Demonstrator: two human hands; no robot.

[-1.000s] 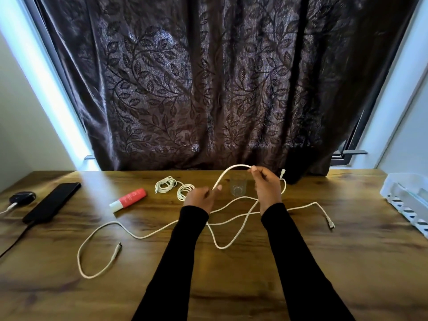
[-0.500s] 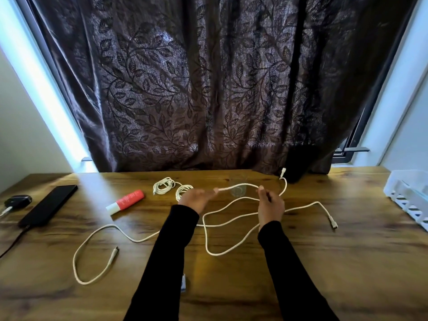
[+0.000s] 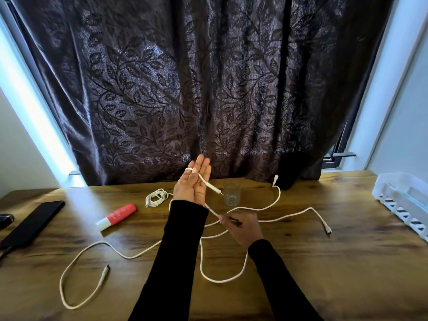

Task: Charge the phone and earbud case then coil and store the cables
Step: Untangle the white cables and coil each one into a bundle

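White cable (image 3: 203, 180), looped over flat l. hand (image 3: 193, 184), pinched by r. hand (image 3: 240, 229).

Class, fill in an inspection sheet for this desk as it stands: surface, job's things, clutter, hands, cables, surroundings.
Surface: wooden table, sunlit patch at far left.
Job's things: black phone at left edge; earbud case not identifiable.
Clutter: red-and-white tube; clear glass.
Hands: left hand raised, palm open, white cable looped over a finger; right hand pinches the same cable.
Cables: coiled cable behind left arm; loose cable at left.
Surroundings: dark leaf-patterned curtain; white basket at right.
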